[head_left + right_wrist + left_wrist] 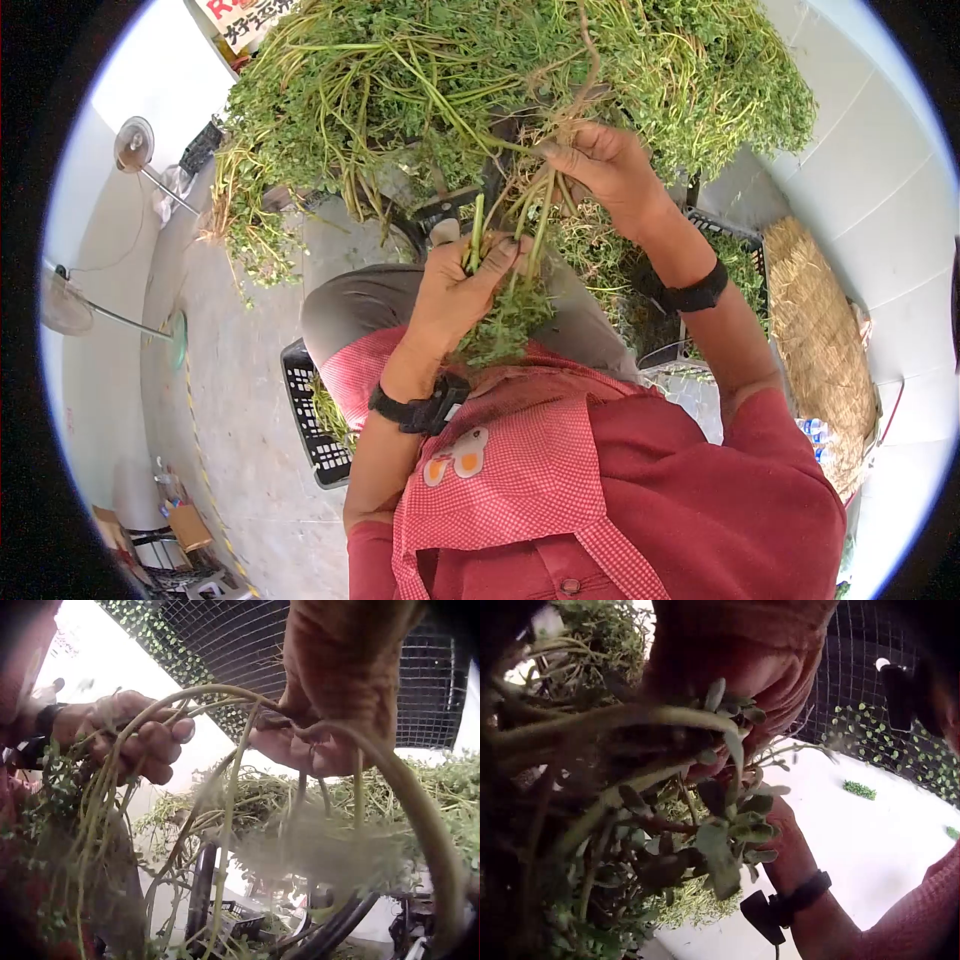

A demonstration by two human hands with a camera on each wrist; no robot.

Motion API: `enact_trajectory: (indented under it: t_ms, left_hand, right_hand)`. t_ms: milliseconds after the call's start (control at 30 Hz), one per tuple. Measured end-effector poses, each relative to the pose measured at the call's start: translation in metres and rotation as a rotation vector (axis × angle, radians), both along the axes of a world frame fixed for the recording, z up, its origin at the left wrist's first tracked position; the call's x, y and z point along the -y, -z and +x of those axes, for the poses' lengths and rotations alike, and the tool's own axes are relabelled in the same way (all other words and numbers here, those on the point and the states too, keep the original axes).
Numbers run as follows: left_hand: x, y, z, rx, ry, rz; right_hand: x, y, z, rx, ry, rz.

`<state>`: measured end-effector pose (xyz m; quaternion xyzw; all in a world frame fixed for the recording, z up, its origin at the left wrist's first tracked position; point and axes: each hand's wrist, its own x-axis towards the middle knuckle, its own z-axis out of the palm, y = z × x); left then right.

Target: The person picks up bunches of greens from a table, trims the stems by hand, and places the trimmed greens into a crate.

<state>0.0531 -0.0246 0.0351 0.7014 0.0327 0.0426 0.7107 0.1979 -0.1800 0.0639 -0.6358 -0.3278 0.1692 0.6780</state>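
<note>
My left hand (445,285) grips a small bunch of leafy green stems (505,325) above the lap, cut or snapped ends poking up past the thumb and leaves hanging below. Higher and to the right, my right hand (612,172) pinches other stems (542,225) between thumb and fingers; these run down toward the left hand. In the right wrist view, long bare stems (225,847) hang from the pinching fingers, and one arches over toward the left hand (142,739). Paddle-shaped leaves (720,855) fill the left wrist view below the palm.
A large heap of the same greens (480,80) spreads across a stand in front. Black crates (318,415) with greens sit on the floor at both sides of the legs. A straw-coloured bundle (820,330) lies at the right; a stand fan (135,145) is at the left.
</note>
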Motion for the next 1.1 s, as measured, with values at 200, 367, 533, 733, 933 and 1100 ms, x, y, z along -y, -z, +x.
enact_trajectory:
  t_ms: [200, 367, 533, 733, 933, 1100]
  left_hand:
    - [-0.012, 0.033, 0.018, 0.141, -0.145, 0.387]
    - [-0.024, 0.040, 0.006, -0.228, -0.230, 0.067]
    - [-0.037, 0.033, -0.009, -0.004, -0.272, -0.109]
    - [-0.051, 0.024, -0.017, 0.055, -0.241, -0.355]
    - [-0.033, -0.007, -0.007, 0.093, -0.225, -0.221]
    - [-0.032, -0.010, -0.008, 0.043, -0.002, -0.170]
  right_hand:
    - [-0.002, -0.013, -0.034, 0.323, 0.078, -0.055]
    - [-0.002, -0.038, -0.035, 0.372, 0.232, -0.027]
    - [0.002, -0.030, -0.013, 0.217, 0.235, -0.087]
    - [-0.002, -0.025, -0.004, 0.199, 0.243, -0.078]
    - [-0.008, -0.026, -0.006, 0.098, 0.171, -0.077]
    - [-0.017, -0.022, -0.008, 0.154, 0.134, -0.038]
